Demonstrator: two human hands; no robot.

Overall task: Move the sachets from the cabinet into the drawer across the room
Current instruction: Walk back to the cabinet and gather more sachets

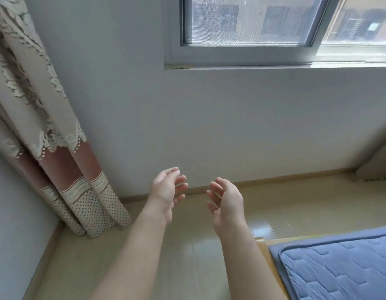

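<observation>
Hands raised mid-room: left grip (169, 188) and right grip (225, 200) loosely curled, thin pale strips (180, 184) edge-on between fingers (181, 178), perhaps sachets carried toward the drawer; whether held, cannot tell. Blue quilted mattress (339, 269) lies below-right of right grip; cabinet, drawer unseen.

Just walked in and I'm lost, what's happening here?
A person faces a wall below a window, both bare arms held out. The left hand and right hand are loosely curled, each with thin pale strips between the fingers, probably sachets seen edge-on. No cabinet or drawer is in view; a curtain hangs left and a blue mattress lies lower right.
</observation>
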